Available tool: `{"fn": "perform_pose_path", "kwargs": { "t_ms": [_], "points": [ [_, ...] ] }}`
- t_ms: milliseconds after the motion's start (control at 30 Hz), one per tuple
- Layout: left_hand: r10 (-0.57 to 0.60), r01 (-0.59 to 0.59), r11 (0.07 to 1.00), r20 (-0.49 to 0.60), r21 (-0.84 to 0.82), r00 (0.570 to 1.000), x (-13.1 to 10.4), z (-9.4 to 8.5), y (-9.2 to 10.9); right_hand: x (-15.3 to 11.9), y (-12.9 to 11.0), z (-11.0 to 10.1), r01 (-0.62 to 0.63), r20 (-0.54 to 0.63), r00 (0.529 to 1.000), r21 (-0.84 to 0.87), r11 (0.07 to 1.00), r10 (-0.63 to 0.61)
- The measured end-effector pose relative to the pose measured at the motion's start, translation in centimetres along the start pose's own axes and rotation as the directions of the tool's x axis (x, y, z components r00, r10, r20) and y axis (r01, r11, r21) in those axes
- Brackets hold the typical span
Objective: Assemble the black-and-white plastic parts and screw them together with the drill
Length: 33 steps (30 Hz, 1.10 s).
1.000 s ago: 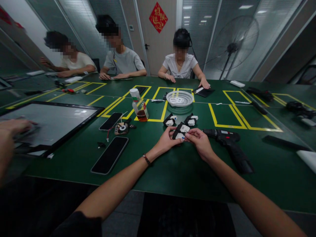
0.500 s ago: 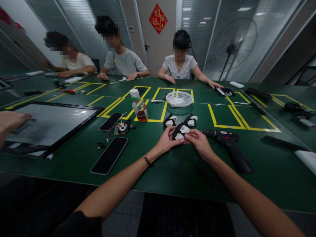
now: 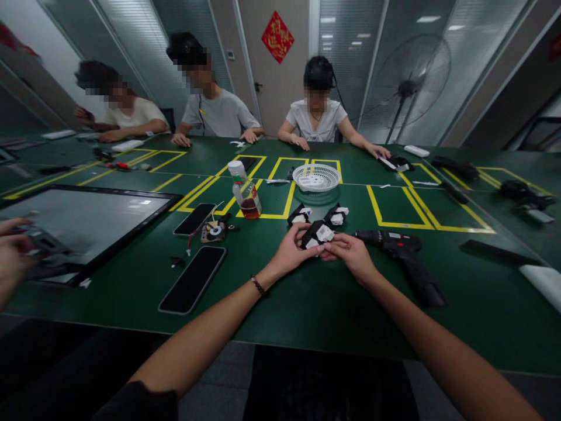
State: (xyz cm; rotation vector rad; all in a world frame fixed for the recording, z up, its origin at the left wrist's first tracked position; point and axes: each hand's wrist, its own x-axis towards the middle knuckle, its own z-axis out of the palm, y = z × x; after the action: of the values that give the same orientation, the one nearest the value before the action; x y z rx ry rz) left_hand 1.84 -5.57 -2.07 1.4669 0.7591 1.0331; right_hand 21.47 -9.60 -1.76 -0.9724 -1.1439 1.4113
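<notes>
A small black-and-white part (image 3: 323,233) with a printed label is held between my hands above the green table; I cannot tell its exact kind. My left hand (image 3: 293,250) is closed around its left side, thumb along the near edge. With fingers pinched together, my right hand (image 3: 354,256) grips the near right edge. Just beyond lie two similar black-and-white parts, one on the left (image 3: 300,214) and one on the right (image 3: 336,214). A black cordless drill (image 3: 401,248) rests on its side near my right hand.
A white plastic basket (image 3: 316,179) and a bottle of brown liquid (image 3: 246,192) stand farther back. Left of my arms lie a large phone (image 3: 193,279), a smaller phone (image 3: 194,219) and a wired component (image 3: 214,231). A co-worker's hands (image 3: 15,251) work over a framed panel (image 3: 118,216).
The held part has tilted and turned slightly in my fingers, and my right fingers have shifted to its lower edge. At the left, the co-worker's hands now hold a grey object over the panel.
</notes>
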Motion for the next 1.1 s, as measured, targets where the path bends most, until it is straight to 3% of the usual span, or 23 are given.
{"fn": "perform_pose_path", "kwargs": {
  "t_ms": [133,500,900,1100],
  "points": [
    [0.029,-0.029,0.999,-0.005,0.016,1.000,0.0,0.0,-0.3,-0.1,0.0,0.0,-0.003,0.027,1.000,-0.077,0.997,0.005],
    [0.018,-0.017,1.000,-0.034,0.011,0.999,0.0,0.5,-0.1,-0.7,-0.8,0.1,0.131,0.035,0.991,-0.344,0.930,-0.127],
    [0.041,-0.041,0.999,-0.049,0.005,0.998,-0.1,0.7,0.4,-0.9,-1.1,0.0,0.190,0.048,0.981,-0.446,0.875,-0.188],
    [0.041,-0.042,0.999,-0.057,-0.016,0.998,-0.2,0.8,0.4,-0.6,-1.1,-0.1,0.134,0.059,0.991,-0.327,0.935,-0.122]
  ]
}}
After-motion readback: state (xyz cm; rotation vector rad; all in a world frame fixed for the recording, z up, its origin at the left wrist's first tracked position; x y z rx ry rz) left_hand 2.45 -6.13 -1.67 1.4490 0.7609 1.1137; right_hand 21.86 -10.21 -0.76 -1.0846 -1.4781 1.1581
